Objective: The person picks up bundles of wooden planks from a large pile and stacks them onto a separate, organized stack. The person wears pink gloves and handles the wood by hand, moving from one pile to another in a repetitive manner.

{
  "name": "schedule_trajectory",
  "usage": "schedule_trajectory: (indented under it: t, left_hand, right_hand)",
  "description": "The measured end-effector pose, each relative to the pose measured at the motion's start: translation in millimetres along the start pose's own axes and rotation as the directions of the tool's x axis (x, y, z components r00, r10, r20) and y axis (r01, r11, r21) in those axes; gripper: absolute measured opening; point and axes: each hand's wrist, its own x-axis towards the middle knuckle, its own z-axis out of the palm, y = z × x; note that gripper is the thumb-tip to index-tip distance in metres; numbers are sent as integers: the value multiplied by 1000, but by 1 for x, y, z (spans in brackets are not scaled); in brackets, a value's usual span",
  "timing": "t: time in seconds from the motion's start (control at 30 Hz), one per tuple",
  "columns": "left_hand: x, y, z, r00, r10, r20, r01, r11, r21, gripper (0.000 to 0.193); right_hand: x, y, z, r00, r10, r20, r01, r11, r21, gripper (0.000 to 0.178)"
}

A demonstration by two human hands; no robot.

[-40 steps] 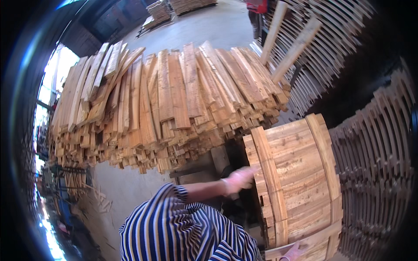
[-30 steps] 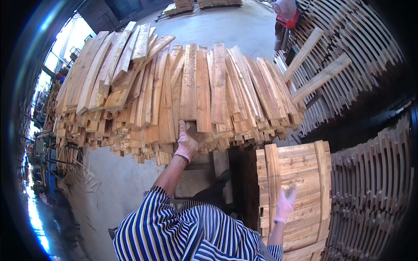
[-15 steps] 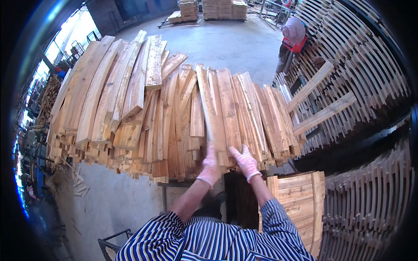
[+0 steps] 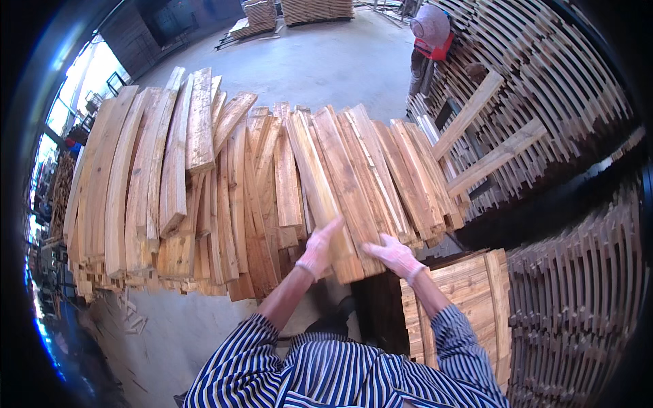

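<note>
My left hand (image 4: 319, 251), in a pale pinkish glove, grips the left edge of a long wooden board (image 4: 324, 197) near its near end, thumb on top. That board lies lengthwise on a wide pile of boards (image 4: 235, 197) and sticks out toward me past its neighbours. At the right, my gloved right hand (image 4: 396, 258) has its fingers closed on the near end of the adjoining board (image 4: 354, 180). The undersides of both boards, and the fingers beneath them, are hidden.
A stack of wooden panels (image 4: 459, 299) stands low at my right, beside tall rows of stacked slats (image 4: 578, 272). Two loose boards (image 4: 500, 156) jut from the slats. A person in a light hat (image 4: 430, 26) is at the far right. Panel stacks (image 4: 316, 9) stand far back.
The board at my left hand has come nearer to me, its end now past the pile's edge. Both hands have closed in on the boards. The view has shifted slightly right.
</note>
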Motion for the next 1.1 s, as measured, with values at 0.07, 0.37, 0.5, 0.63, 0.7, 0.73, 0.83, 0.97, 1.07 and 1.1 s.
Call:
schedule_trajectory:
  t: [0.07, 0.37, 0.5, 0.63, 0.7, 0.73, 0.83, 0.97, 1.07, 1.1]
  left_hand:
    - [-35, -37, -32, 987, 23, 157, -36, 996, 85, 63]
    - [-10, -107, -25, 997, -64, 39, 65, 998, -18, 58]
    - [-47, -130, 51, 974, 86, 208, -111, 988, 111, 49]
    - [-16, -175, 129, 685, 212, 697, -458, 869, 186, 45]
    - [-23, -185, 199, 663, -109, 740, -206, 925, 321, 46]
    - [-28, -203, 229, 617, -56, 785, -203, 953, 227, 48]
    - [-29, -242, 267, 506, -128, 853, -275, 913, 300, 51]
    - [-23, -292, 289, 389, -376, 841, -308, 808, 503, 54]
    - [-41, -305, 317, 176, -622, 763, 265, 776, 572, 59]
    - [-25, -316, 317, 238, -614, 753, 155, 789, 594, 62]
  right_hand:
    - [-42, 8, -31, 915, -84, 395, -33, 959, 282, 82]
    - [-78, 28, 0, 995, -64, 72, 12, 822, 570, 99]
    - [-172, 41, -42, 967, 26, -252, 74, 922, 379, 87]
    - [-234, 56, -113, 699, -113, -706, 353, 913, 204, 78]
    - [-258, 68, -150, 639, -3, -769, 459, 804, 378, 79]
    - [-265, 99, -157, 577, 18, -816, 515, 768, 381, 81]
    - [-302, 153, -153, 548, 29, -836, 598, 685, 416, 83]
    - [-328, 257, -103, 522, 254, -814, 140, 916, 376, 76]
    - [-350, 255, -97, 404, 373, -835, -183, 928, 325, 72]
    - [-357, 255, -100, 428, 366, -827, -153, 931, 333, 74]
